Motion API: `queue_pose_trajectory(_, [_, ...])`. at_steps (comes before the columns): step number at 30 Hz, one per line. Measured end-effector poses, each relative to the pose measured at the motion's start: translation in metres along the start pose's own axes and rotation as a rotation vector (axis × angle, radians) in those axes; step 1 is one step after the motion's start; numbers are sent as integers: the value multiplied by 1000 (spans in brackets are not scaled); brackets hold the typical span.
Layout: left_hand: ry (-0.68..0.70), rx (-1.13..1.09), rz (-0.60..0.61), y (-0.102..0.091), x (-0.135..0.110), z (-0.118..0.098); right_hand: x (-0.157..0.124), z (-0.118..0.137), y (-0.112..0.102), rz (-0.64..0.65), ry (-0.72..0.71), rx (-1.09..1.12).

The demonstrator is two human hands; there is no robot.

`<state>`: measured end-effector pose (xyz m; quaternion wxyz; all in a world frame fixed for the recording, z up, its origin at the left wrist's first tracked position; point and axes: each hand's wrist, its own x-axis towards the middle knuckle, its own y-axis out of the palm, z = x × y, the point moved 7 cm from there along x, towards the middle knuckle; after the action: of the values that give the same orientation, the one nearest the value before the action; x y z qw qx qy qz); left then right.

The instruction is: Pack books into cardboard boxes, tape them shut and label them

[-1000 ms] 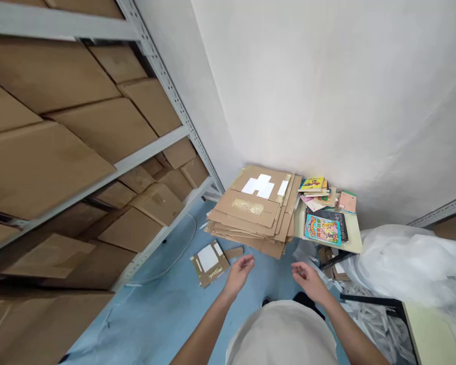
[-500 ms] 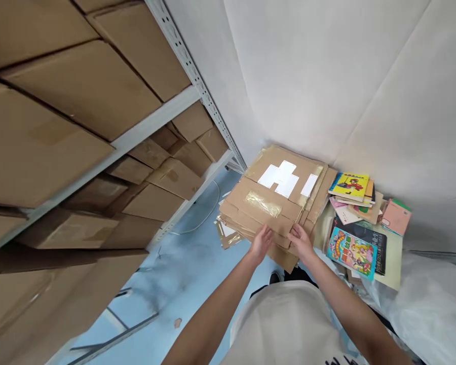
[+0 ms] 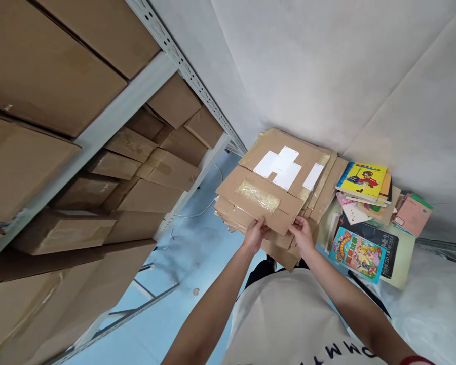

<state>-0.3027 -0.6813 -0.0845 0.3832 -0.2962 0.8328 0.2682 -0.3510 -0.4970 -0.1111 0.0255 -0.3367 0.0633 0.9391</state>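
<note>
A stack of flattened cardboard boxes [image 3: 251, 213] lies in the corner by the white wall. The top sheet [image 3: 285, 177] carries white labels and a strip of clear tape. My left hand [image 3: 255, 234] grips the near edge of that top sheet, fingers curled round it. My right hand [image 3: 302, 234] grips the same edge a little to the right, thumb on top. The near edge of the sheet sits slightly raised off the stack.
A metal rack [image 3: 137, 96] full of brown cartons [image 3: 53, 66] fills the left side. Colourful books [image 3: 359, 253] lie on a small table to the right of the stack. White plastic sheeting [image 3: 433, 309] is at lower right. Blue floor [image 3: 197, 248] lies below.
Both hands reached forward from empty air to the cardboard stack and closed on the near edge of its top sheet. The view moved closer to the corner.
</note>
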Motion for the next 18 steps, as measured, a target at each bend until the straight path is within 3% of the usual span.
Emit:
queue_pose_trajectory(4, [84, -15, 119, 13, -9, -9, -9, 17, 12, 16, -32, 166])
queue_pose_trajectory(7, [137, 11, 185, 2, -27, -11, -26, 30, 17, 27, -101, 241])
queue_pose_trajectory(12, [272, 23, 98, -57, -38, -38, -71, 14, 25, 90, -134, 239])
queue_pose_trajectory(15, [348, -106, -52, -99, -31, -70, -96, -14, 26, 63, -153, 232])
queue_pose_trajectory(18, [454, -168, -153, -125, -26, -98, -114, -49, 26, 53, -117, 171])
